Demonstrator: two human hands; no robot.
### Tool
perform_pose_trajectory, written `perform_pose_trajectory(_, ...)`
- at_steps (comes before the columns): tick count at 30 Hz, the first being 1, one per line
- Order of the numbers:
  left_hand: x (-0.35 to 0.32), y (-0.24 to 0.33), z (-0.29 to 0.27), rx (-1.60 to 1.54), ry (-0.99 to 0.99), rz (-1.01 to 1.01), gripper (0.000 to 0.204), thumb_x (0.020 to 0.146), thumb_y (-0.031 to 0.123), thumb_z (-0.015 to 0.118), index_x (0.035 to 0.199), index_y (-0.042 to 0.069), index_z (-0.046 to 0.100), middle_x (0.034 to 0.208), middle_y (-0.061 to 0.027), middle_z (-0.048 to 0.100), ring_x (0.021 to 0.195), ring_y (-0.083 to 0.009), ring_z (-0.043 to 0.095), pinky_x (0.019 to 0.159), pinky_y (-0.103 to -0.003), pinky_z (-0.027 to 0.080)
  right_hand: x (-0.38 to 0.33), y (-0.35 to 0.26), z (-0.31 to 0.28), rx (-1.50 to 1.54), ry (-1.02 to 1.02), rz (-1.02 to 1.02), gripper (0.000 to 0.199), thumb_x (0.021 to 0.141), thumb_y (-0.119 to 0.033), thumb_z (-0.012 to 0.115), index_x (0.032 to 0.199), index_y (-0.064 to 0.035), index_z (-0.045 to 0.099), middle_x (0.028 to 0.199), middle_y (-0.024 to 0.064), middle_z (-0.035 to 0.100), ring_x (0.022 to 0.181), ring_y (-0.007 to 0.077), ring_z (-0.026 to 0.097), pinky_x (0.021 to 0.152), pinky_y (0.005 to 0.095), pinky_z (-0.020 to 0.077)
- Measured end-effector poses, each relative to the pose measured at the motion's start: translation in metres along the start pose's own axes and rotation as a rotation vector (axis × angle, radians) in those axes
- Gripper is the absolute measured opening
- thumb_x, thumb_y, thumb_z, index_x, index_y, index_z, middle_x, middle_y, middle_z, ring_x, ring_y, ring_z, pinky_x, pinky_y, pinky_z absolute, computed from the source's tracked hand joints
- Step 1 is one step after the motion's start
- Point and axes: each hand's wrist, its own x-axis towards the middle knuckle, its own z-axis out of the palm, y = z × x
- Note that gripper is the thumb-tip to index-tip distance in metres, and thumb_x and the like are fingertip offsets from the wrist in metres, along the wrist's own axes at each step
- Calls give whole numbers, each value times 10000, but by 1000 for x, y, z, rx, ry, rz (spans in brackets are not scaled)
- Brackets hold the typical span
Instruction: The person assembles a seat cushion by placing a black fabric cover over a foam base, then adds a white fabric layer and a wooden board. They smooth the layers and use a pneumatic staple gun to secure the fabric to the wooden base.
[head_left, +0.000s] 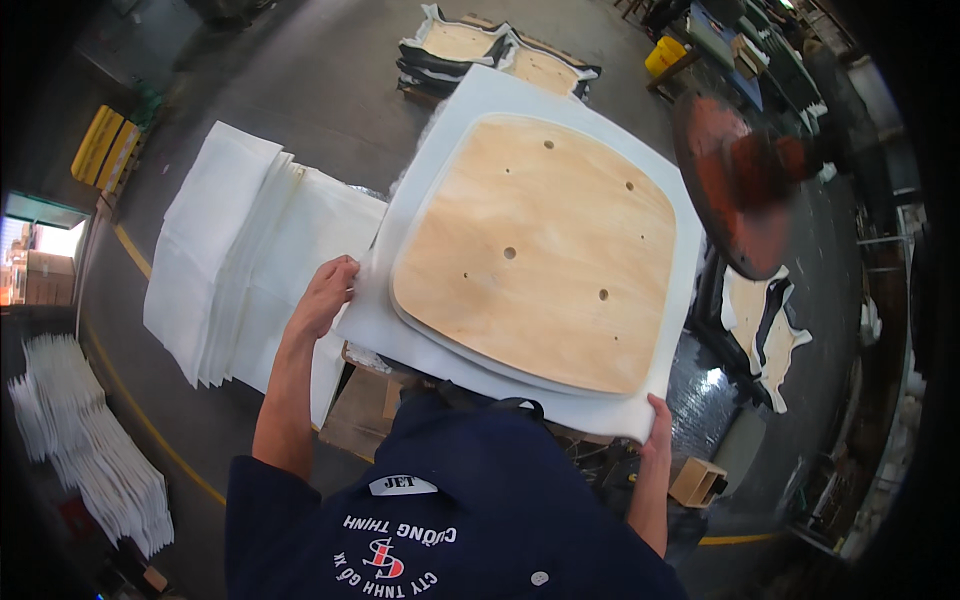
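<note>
In front of me a rounded plywood panel point(540, 240) with several drilled holes lies flat on a white foam sheet point(418, 190), whose margin shows all round it. A second layer peeks out under the panel's near edge. My left hand point(330, 295) is closed at the sheet's left near corner, its fingertips pinching the edge. At the right near corner my right hand point(657, 430) grips the sheet, thumb on top and fingers hidden below. The corner there looks pulled and slightly bent.
Stacked white sheets point(215, 250) stand at my left, with another pile point(95, 440) farther out. A round orange-red machine part point(735, 185) hangs close by on the right. Beyond the sheet lie padded panels point(455, 45); more panels point(765, 330) sit at right. A small wooden box point(697, 482) is near my right arm.
</note>
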Motion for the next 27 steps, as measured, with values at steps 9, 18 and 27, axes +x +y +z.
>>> perform_pose_trajectory(9, -11, -13, 10, 169, 252, -97, 384, 922, 315, 669, 1096, -21, 606, 1039, -131, 668, 867, -175, 662, 754, -335, 530, -1, 9, -4, -183, 111, -54, 445, 920, -145, 544, 1341, -15, 483, 1201, 171, 626, 1062, 303, 647, 909, 465, 557)
perform_pose_trajectory(18, -10, -9, 25, 141, 109, 54, 313, 942, 129, 620, 1202, -42, 603, 1022, -97, 706, 879, -143, 667, 778, -303, 539, -17, -9, 18, -780, 49, -423, 484, 893, -17, 544, 1371, 25, 476, 1250, 166, 610, 1111, 214, 612, 917, 356, 514)
perform_pose_trajectory(27, 9, -21, 5, 1041, 611, 539, 753, 897, 359, 675, 1511, 80, 339, 1499, -264, 384, 1403, -445, 335, 1143, -560, 260, -5, -54, -11, -1521, 390, -722, 527, 967, -129, 573, 1443, 50, 434, 1366, 252, 557, 1212, 332, 584, 1047, 421, 445)
